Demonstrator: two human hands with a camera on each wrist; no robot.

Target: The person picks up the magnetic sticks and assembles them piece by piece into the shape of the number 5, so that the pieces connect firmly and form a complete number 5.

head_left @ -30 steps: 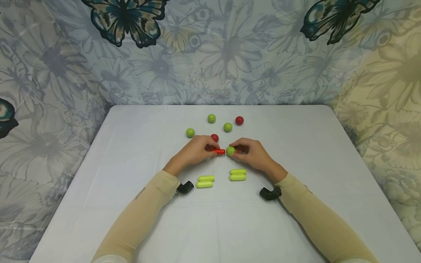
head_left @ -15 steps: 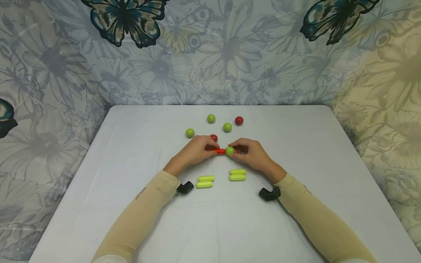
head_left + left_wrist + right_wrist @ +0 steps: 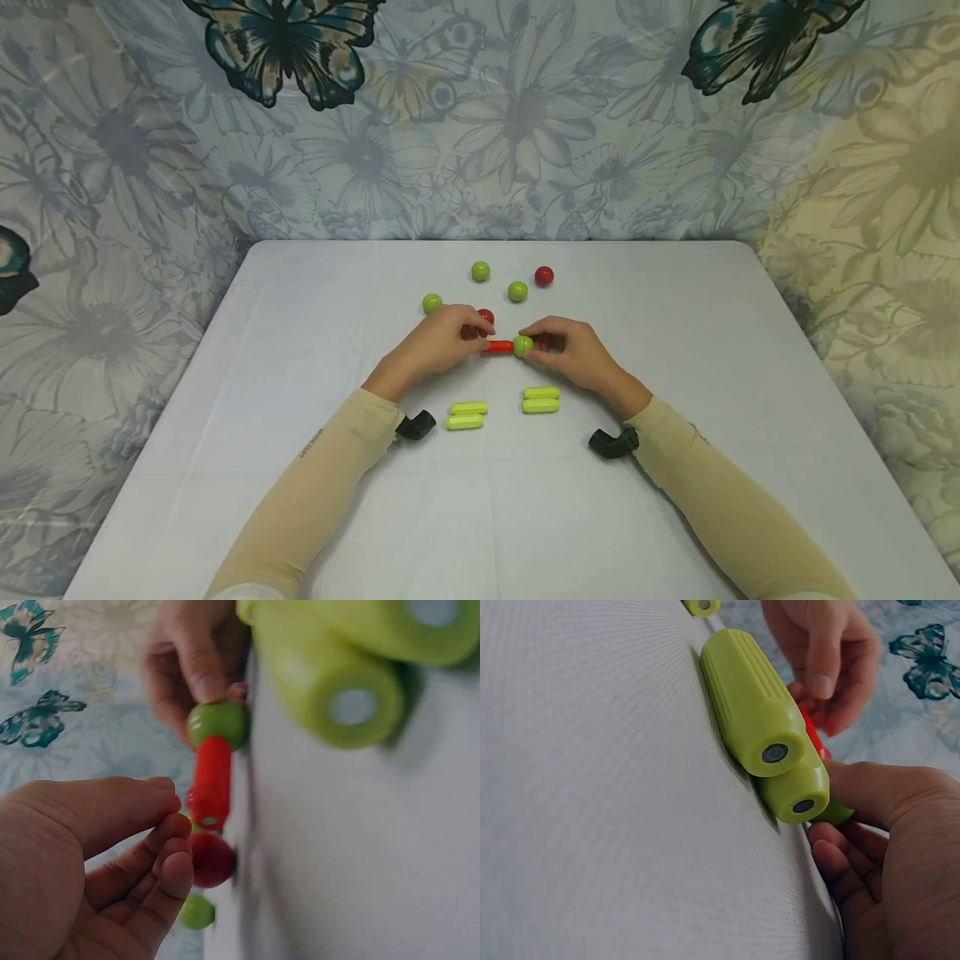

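A red magnetic rod [image 3: 498, 347] lies in the middle of the table, its right end against a green ball [image 3: 522, 346]. My right hand [image 3: 566, 346] pinches this ball between thumb and fingers. Just off the rod's left end is my left hand [image 3: 442, 340]; in the left wrist view the rod's end [image 3: 212, 791] shows free of its loosely bent fingers. A red ball [image 3: 486, 317] sits behind the left hand's fingertips. Something reddish shows by the right hand's fingers, mostly hidden, and its kind cannot be told.
Two lime rods [image 3: 467, 415] lie side by side nearer me on the left, and another pair [image 3: 541, 400] on the right. Farther back stand green balls [image 3: 480, 271] and another red ball [image 3: 543, 276]. A patterned cloth [image 3: 480, 150] hangs behind the white table [image 3: 480, 517].
The green ball has moved left against the red rod's end, carried by my right hand. My left hand has let go of the rod and drawn back slightly to the left.
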